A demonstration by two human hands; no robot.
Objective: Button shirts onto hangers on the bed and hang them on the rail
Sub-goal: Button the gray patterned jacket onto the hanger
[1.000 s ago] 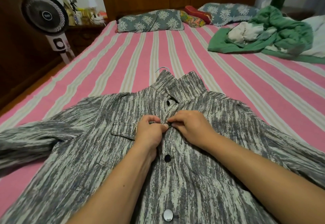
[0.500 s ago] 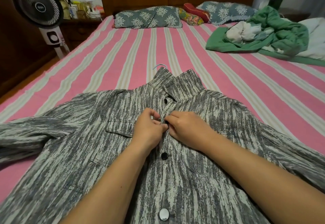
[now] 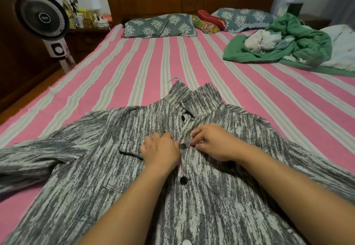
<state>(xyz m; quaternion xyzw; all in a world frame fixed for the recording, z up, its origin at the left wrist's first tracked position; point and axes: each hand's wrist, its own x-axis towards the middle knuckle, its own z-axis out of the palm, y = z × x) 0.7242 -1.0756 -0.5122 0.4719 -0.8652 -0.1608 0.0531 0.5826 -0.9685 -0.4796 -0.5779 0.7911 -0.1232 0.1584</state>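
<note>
A grey-and-white streaked shirt (image 3: pixel 211 196) lies front-up on the pink striped bed (image 3: pixel 134 68), sleeves spread to both sides. A pale hanger hook (image 3: pixel 173 79) pokes out above its collar. Dark buttons run down the placket; the second one (image 3: pixel 183 145) shows between my hands. My left hand (image 3: pixel 160 150) sits just left of that button, its fingers curled onto the placket cloth. My right hand (image 3: pixel 213 142) is just right of it and pinches the placket edge with thumb and forefinger. A third dark button (image 3: pixel 183 180) lies below, between my forearms.
A heap of green blanket and pale clothes (image 3: pixel 284 43) lies on the bed's far right. Patterned pillows (image 3: pixel 159 26) line the wooden headboard. A standing fan (image 3: pixel 42 14) and a cluttered nightstand (image 3: pixel 86 20) are at the left beside the bed.
My hands have drawn slightly apart at the placket. The second button, hidden under my fingers before, now shows through the cloth between them.
</note>
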